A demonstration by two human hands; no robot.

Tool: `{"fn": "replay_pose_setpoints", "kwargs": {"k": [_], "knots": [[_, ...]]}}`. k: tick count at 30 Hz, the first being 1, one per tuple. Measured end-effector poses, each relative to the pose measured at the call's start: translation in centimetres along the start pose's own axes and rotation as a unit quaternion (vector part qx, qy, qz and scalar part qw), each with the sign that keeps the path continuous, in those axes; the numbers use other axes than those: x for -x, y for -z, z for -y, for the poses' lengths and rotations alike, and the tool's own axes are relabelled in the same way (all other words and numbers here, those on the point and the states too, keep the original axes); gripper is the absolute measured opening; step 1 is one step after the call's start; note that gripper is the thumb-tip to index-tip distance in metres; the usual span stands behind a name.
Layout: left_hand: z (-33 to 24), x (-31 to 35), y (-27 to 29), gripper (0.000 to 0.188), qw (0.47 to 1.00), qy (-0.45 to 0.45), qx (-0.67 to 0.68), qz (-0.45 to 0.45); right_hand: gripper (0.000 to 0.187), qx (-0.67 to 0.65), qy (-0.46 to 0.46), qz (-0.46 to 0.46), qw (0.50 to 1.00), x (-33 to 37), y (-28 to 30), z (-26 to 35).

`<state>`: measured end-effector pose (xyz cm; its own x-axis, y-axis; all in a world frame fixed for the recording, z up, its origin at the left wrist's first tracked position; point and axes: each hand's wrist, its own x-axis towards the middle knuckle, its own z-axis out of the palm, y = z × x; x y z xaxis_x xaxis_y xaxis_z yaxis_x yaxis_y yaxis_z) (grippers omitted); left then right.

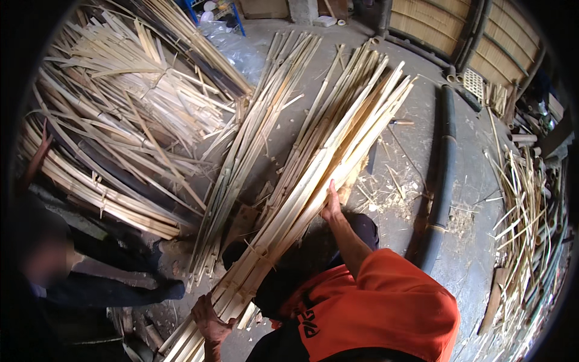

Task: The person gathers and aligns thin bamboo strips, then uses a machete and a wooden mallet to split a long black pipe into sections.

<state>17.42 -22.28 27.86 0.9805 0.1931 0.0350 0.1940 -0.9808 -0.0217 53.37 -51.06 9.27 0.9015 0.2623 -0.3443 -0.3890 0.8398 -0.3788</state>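
A long bundle of split bamboo strips (325, 175) lies slantwise across my lap, from the lower left toward the upper right. My left hand (212, 323) is closed around its near end. Farther up, my right hand (331, 204) grips the right side of the bundle, with the thumb on top and the other fingers hidden beneath. A tie (260, 251) goes around the bundle between my hands. Just left of it, a second bundle of thinner bamboo strips (253, 151) rests on the floor.
Heaps of bamboo strips (163, 102) fill the left side, beside a seated person in dark clothes (108, 289). A dark bamboo pole (447, 163) lies to my right. Near the bundle's far end is a wooden-handled tool (402, 122). More strips (522, 223) pile at the right edge.
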Motion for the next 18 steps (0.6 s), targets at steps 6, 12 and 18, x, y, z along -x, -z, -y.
{"fn": "replay_pose_setpoints", "kwargs": {"k": [6, 12, 18], "knots": [[0.7, 1.4, -1.9, 0.099, 0.998, -0.008, 0.057, -0.027, 0.065, 0.014, 0.012, 0.037, 0.999, 1.4, -4.7, 2.5], [-2.2, -2.8, -1.6, 0.102, 0.972, 0.043, 0.219, 0.067, 0.068, 0.085, 0.007, 0.043, 0.995, -3.2, -10.2, 6.4], [-5.4, -12.1, -2.2, 0.096, 0.973, 0.027, 0.226, 0.044, 0.078, 0.236, 0.092, 0.049, 0.966, -13.1, -9.7, 10.4]]}}
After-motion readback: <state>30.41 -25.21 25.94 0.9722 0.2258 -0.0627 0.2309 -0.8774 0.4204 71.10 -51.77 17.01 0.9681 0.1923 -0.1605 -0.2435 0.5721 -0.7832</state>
